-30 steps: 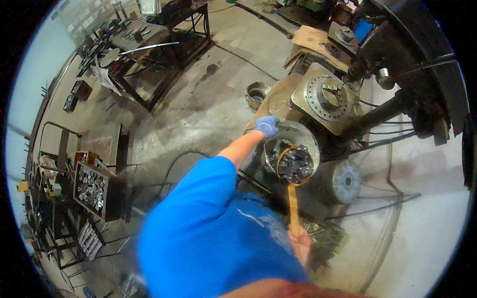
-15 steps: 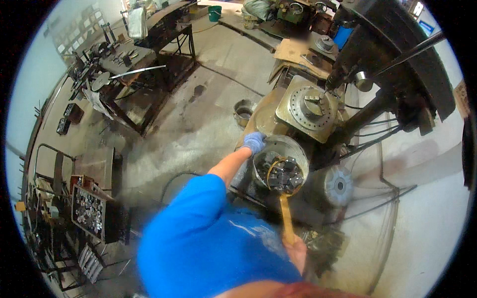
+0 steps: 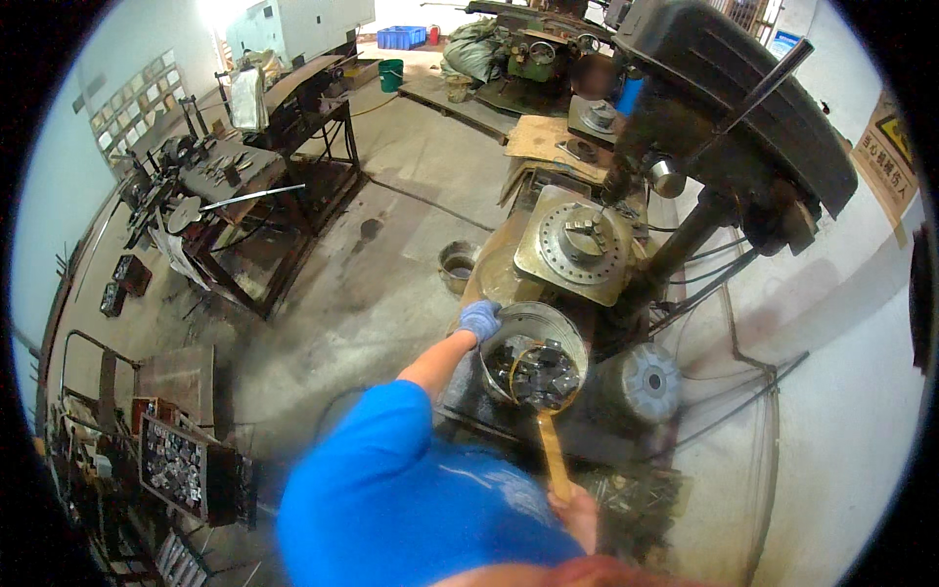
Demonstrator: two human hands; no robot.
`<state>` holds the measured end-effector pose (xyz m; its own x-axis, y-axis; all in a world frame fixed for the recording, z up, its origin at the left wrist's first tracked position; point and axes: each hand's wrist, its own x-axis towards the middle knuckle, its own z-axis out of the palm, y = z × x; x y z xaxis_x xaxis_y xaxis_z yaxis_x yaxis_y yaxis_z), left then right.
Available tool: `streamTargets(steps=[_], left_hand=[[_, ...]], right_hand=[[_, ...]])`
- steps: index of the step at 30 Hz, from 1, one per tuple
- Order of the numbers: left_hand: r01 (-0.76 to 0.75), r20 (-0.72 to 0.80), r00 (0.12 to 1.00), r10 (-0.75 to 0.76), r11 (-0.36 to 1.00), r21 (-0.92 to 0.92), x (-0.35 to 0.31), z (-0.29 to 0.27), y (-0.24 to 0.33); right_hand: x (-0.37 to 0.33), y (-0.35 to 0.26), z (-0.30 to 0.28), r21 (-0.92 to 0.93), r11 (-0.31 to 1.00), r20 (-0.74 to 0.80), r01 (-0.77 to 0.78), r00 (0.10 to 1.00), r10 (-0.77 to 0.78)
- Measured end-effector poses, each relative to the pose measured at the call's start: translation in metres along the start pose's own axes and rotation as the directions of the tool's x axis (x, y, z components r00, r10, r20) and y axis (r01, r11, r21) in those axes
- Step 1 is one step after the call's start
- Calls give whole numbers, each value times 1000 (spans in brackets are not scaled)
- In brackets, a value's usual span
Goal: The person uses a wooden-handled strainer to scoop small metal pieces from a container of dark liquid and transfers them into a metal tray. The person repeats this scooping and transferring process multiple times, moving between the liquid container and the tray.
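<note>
My left hand [image 3: 480, 321], in a blue-grey knit glove, grips the left rim of a round metal bucket [image 3: 536, 315]. Dark, blocky metal pieces [image 3: 505, 358] lie inside it. My bare right hand [image 3: 575, 514] is closed round the yellow handle [image 3: 554, 452] of a strainer with a round yellow rim. The strainer's bowl sits within the near part of the bucket, and more dark metal blocks [image 3: 548, 375] fill it. How the bowl rests on the pieces beneath is hidden.
Just beyond the bucket is a drill press [image 3: 743, 108] with a square plate and chuck [image 3: 585, 245]. A smaller pot [image 3: 457, 266] stands on the floor to the left. A pale round lidded drum [image 3: 650, 382] is at right. A crate of metal parts [image 3: 176, 465] sits far left.
The whole view has shifted with my head, showing more of the far room. Both hands keep their holds on the bucket rim and the strainer handle, and the strainer remains in the bucket.
</note>
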<state>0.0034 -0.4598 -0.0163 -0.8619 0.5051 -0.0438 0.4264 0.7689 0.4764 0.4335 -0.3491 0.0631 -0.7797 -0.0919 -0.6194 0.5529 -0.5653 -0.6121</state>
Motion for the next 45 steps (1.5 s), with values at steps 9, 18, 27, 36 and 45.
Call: streamTargets(steps=[9,18,27,36,45], left_hand=[[40,39,998,-39,999,-12,-5,-10,7],[22,29,999,-20,999,-38,-7,-13,13],[30,30,999,-29,999,-37,-5,-8,8],[55,24,998,-54,997,-49,-7,-13,11],[50,39,998,-49,998,-37,-3,-11,6]], right_hand=[[-1,3,3,157,986,83,59,994,-72],[5,5,-5,14,1000,38,3,999,-3],[4,6,-4,119,993,70,15,997,-24],[3,9,-4,443,896,212,-17,974,-86],[2,6,0,444,896,162,-30,986,-47]])
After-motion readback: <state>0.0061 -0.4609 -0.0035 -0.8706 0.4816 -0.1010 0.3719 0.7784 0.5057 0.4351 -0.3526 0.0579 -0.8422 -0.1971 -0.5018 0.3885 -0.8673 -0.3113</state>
